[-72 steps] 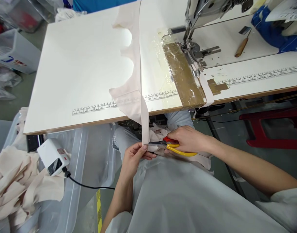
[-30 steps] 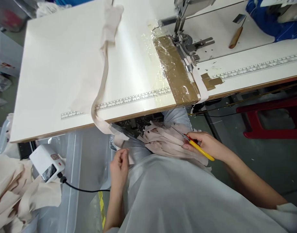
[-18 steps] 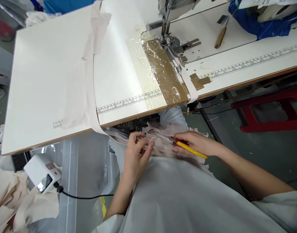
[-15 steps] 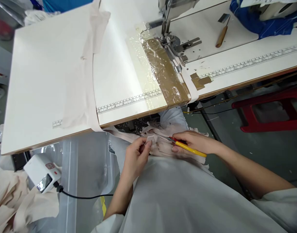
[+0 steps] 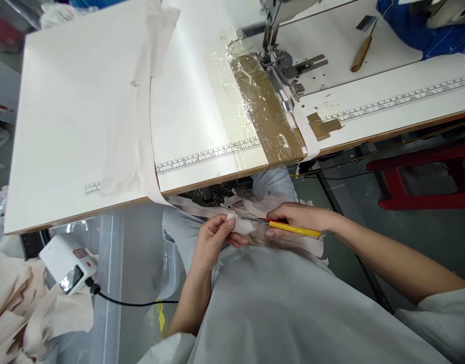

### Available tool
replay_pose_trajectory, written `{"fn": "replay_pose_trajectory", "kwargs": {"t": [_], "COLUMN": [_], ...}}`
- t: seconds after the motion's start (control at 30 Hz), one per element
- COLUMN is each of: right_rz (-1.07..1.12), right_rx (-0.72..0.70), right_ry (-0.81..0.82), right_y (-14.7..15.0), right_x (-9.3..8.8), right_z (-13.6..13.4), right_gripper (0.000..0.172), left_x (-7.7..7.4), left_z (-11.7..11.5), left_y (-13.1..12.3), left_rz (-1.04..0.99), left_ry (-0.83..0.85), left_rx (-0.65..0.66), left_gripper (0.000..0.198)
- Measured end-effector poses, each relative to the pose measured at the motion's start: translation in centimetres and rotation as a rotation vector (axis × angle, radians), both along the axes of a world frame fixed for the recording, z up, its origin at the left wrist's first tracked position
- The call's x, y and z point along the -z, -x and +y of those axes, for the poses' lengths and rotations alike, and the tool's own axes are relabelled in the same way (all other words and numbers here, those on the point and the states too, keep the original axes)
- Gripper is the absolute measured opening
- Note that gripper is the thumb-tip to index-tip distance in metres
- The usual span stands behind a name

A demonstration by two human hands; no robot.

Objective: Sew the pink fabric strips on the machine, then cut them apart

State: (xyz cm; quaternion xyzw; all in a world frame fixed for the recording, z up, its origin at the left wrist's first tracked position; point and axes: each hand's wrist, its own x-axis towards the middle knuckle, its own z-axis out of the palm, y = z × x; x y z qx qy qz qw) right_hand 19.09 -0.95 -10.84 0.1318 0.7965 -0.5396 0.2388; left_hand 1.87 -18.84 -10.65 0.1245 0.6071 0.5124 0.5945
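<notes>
My left hand (image 5: 217,235) pinches the end of a pale pink fabric strip (image 5: 190,206) above my lap. That strip runs up over the table edge onto the white tabletop. In my right hand (image 5: 296,218) are scissors (image 5: 295,229) with yellow and red handles. Their blades point left and lie at the fabric beside my left fingertips; whether the blades are parted is too small to tell. More pale pink fabric (image 5: 308,245) is bunched on my lap, under and around my right hand.
A sewing machine (image 5: 272,40) stands on the white table (image 5: 65,101), with an awl (image 5: 362,53) behind on the right. A clear plastic bin (image 5: 111,283), pink fabric pieces (image 5: 12,298) and a white device (image 5: 67,263) are at left. A red stool (image 5: 429,199) stands right.
The scissors' blades have moved left to my left fingertips and lie flatter. The fingers of my left hand have spread under the fabric end. The whole view has shifted slightly.
</notes>
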Motion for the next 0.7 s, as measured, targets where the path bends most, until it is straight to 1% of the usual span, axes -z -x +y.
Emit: {"fn": "replay_pose_trajectory", "kwargs": {"t": [0.13,0.33,0.5,0.6,0.7], "right_rz": [0.019,0.015,0.029,0.003,-0.034], "right_rx": [-0.013,-0.019,0.013,-0.025,-0.079], "right_ry": [-0.110,-0.274,-0.375,-0.425,-0.502], "right_y": [0.4,0.6,0.3,0.3,0.7], "right_x": [-0.2,-0.6,-0.3,-0.5,-1.0], "right_z": [-0.2,-0.9,-1.3,-1.3,-1.2], "right_gripper": [0.050,0.043,0.048,0.046,0.039], "left_x": [0.0,0.0,0.5,0.8,0.8], "left_z": [-0.1,-0.1,-0.3,-0.3,-0.2], "left_y": [-0.1,-0.2,0.1,0.1,-0.1], "left_rz": [0.021,0.053,0.012,-0.001,0.001], "left_ry": [0.001,0.001,-0.009,-0.002,0.025], "left_rx": [-0.028,-0.060,-0.041,-0.034,-0.003], "left_gripper": [0.044,0.044,0.041,0.041,0.042]}}
